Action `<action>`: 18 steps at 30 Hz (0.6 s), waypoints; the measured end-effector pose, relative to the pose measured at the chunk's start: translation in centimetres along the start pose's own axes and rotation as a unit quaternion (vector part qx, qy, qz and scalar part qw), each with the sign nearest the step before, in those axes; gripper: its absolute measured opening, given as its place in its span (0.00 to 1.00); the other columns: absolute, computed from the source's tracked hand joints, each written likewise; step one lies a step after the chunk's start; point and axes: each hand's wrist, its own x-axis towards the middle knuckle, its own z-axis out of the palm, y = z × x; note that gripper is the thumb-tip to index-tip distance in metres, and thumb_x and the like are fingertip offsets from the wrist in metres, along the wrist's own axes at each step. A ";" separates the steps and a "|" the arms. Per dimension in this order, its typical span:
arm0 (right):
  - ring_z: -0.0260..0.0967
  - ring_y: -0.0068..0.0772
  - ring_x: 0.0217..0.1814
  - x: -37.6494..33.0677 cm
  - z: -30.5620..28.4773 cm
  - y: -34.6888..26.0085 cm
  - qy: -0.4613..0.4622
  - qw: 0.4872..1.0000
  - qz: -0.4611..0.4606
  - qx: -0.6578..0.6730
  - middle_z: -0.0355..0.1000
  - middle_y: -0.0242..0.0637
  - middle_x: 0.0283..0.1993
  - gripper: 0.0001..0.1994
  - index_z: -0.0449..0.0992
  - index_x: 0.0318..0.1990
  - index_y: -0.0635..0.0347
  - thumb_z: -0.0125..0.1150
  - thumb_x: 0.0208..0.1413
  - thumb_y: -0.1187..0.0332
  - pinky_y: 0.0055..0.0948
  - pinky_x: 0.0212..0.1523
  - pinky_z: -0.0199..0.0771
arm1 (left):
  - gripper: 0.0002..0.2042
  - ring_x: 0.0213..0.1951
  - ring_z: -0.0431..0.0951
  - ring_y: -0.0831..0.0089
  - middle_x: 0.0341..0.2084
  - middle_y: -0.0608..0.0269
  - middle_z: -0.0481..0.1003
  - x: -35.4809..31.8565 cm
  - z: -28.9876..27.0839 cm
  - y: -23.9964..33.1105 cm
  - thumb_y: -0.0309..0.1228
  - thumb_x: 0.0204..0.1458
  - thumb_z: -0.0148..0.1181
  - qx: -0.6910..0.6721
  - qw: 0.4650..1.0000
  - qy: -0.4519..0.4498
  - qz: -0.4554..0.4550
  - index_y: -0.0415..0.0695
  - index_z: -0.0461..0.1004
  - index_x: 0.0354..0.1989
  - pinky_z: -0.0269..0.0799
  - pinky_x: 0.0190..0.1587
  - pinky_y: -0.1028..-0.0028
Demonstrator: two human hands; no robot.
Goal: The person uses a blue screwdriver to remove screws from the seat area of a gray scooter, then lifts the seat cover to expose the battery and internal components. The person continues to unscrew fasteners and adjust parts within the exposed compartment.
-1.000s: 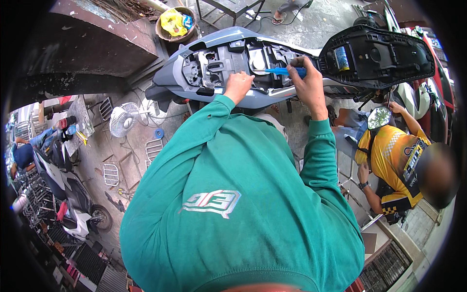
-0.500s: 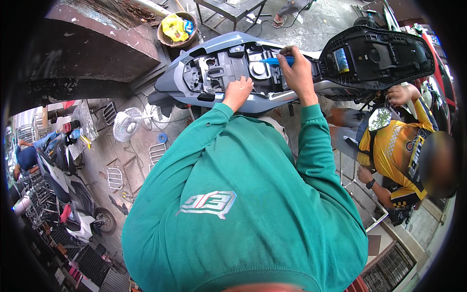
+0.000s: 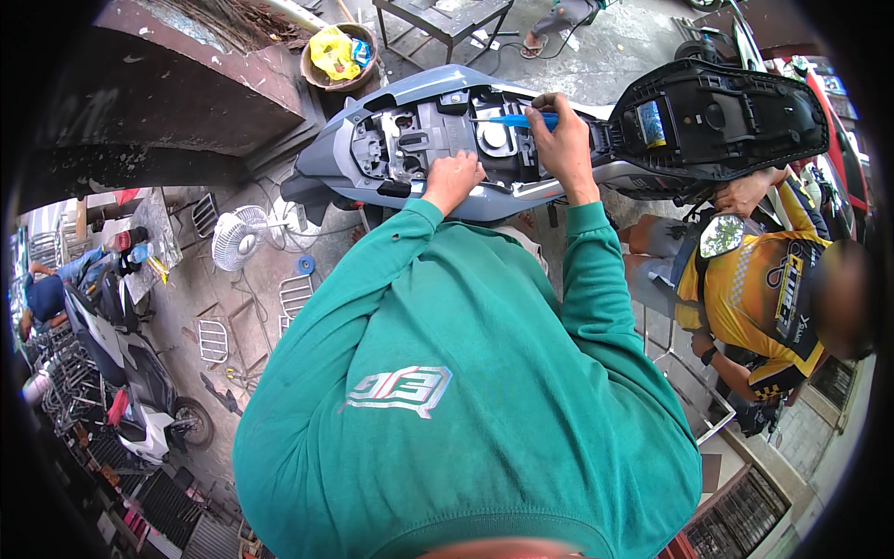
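Note:
A grey motor scooter [image 3: 317, 160] lies crosswise before me, its black seat [image 3: 745, 140] swung up at the right. My right hand [image 3: 565, 147] pinches a screwdriver [image 3: 510, 120] by its blue handle. The shaft points left, over the opened seat area beside a round white cap [image 3: 493, 137]. Whether the tip touches anything is unclear. On the near edge of the scooter body, my left hand [image 3: 453, 181] rests with its fingers curled in. Its fingertips are hidden, and I cannot make out what they hold, if anything.
A person in a yellow shirt [image 3: 759, 289] is close on my right, one hand near the raised seat. Left of me are a white fan [image 3: 239, 238], metal racks [image 3: 213, 341] and a parked scooter [image 3: 140, 382]. A basket [image 3: 340, 79] with a yellow bag stands beyond the scooter.
My right hand has shifted slightly and more of the screwdriver shows, its shaft farther left. My left hand stays at the scooter's near edge. The neighbour's upper arm has moved a little.

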 end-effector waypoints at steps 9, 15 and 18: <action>0.80 0.40 0.39 -0.5 -0.4 0.3 0.008 1.000 0.010 0.009 0.81 0.47 0.39 0.12 0.78 0.47 0.63 0.66 0.64 0.64 0.34 0.45 0.77 | 0.19 0.24 0.84 0.59 0.23 0.56 0.81 -0.8 -0.7 -0.8 0.47 0.66 0.55 0.019 0.996 0.009 0.087 0.46 0.80 0.30 0.77 0.36 0.57; 0.80 0.42 0.39 -0.5 -0.1 0.2 0.006 1.000 0.030 0.005 0.81 0.47 0.39 0.12 0.78 0.47 0.63 0.66 0.64 0.64 0.35 0.46 0.77 | 0.23 0.23 0.83 0.56 0.22 0.52 0.81 -0.5 -0.3 -0.9 0.50 0.67 0.53 -0.009 0.998 0.032 0.049 0.45 0.81 0.29 0.78 0.26 0.55; 0.80 0.43 0.40 -0.6 0.0 0.3 0.006 1.000 0.029 0.010 0.81 0.47 0.39 0.12 0.78 0.47 0.63 0.66 0.64 0.64 0.35 0.46 0.77 | 0.25 0.23 0.83 0.56 0.20 0.52 0.80 -0.2 0.2 0.2 0.52 0.67 0.52 -0.003 0.996 0.082 0.027 0.46 0.81 0.27 0.79 0.26 0.56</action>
